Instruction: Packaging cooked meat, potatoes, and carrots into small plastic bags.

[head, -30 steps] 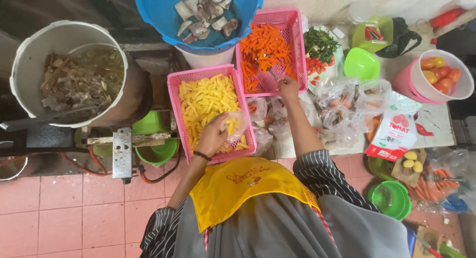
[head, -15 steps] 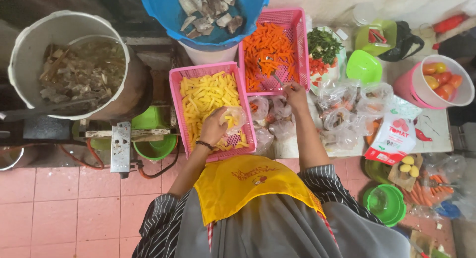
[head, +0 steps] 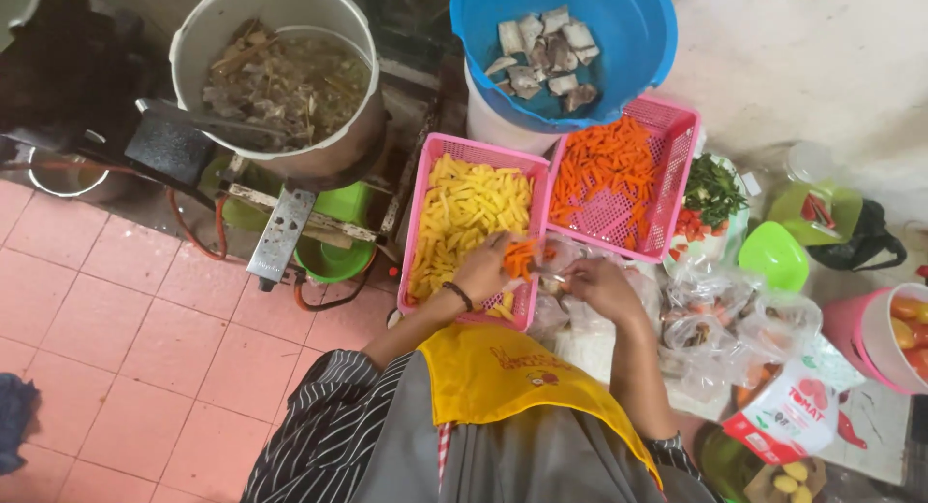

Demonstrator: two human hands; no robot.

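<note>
The left hand holds a clump of carrot sticks over the near corner of the pink basket of yellow sticks. The right hand pinches a clear plastic bag beside it, near the carrot basket.

A clear plastic bag holding orange carrot sticks sits in the left hand, over the near right corner of the pink basket of yellow sticks. Just right of the right hand, more clear filled bags lie heaped. At their near right side stands a red-and-white printed pouch with a green patch.
</note>
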